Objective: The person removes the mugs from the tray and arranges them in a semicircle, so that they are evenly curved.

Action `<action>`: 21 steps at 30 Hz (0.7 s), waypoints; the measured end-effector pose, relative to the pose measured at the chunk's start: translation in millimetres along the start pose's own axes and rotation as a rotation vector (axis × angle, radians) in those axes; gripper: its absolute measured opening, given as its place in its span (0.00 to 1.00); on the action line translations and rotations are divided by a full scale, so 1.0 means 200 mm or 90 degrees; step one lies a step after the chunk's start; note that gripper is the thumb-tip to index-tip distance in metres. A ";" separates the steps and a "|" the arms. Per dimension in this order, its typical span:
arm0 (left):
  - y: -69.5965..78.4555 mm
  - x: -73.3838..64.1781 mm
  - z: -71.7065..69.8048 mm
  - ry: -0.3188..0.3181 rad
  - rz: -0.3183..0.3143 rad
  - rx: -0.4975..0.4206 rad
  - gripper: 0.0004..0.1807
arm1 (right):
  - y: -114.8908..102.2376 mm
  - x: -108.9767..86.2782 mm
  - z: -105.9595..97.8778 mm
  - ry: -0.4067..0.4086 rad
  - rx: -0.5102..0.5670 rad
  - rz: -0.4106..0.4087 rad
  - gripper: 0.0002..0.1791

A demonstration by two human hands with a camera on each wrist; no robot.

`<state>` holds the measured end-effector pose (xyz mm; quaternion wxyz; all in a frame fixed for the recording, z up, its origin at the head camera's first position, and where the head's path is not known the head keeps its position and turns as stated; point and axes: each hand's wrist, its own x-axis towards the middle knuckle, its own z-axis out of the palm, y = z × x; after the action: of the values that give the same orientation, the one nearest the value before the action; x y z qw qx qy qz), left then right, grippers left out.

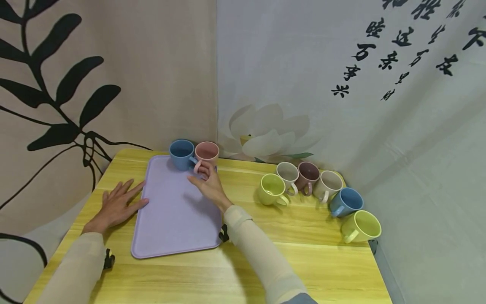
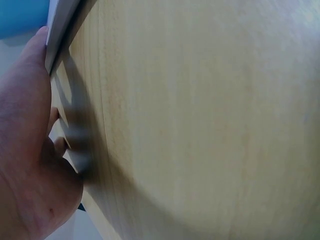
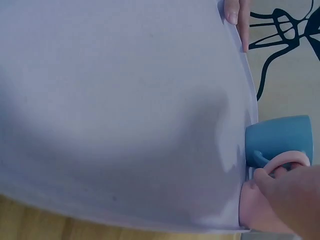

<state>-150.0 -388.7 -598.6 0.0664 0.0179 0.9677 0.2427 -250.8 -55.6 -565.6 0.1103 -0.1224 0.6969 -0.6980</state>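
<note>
My right hand (image 1: 212,185) grips the handle of a pink mug (image 1: 206,150), which stands upright at the far right corner of a lilac tray (image 1: 174,236). In the right wrist view, the fingers curl at the handle and partly hide the mug. A blue mug (image 1: 181,152) stands upright beside it at the tray's far edge, its handle toward the pink one. My left hand (image 1: 117,207) lies with fingers spread on the table, thumb and fingertips touching the tray's left edge. In the left wrist view, the tray's rim (image 2: 62,30) shows beside that hand.
The wooden table (image 1: 303,266) has a curtain with leaf and flower prints behind it. Along its right side stand several mugs: a lime mug (image 1: 271,190), a white one, a maroon mug (image 1: 307,175), a cream one, a blue mug (image 1: 346,202) and another lime mug (image 1: 360,228).
</note>
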 end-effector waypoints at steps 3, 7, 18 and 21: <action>0.00 0.00 0.00 0.001 -0.001 -0.001 0.47 | 0.00 0.00 -0.01 0.022 -0.007 -0.013 0.37; 0.00 0.00 0.00 -0.002 -0.001 -0.001 0.48 | 0.01 -0.01 -0.03 0.067 -0.015 -0.022 0.33; -0.01 0.00 0.01 0.000 0.003 0.005 0.47 | 0.00 0.03 -0.06 0.237 -0.062 -0.009 0.14; 0.00 0.00 0.01 0.003 0.005 0.003 0.47 | -0.01 0.04 -0.08 0.263 -0.058 -0.003 0.11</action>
<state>-149.6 -388.7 -600.7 0.0633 0.0213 0.9684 0.2404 -262.4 -43.3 -564.4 -0.0419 0.0169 0.7350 -0.6766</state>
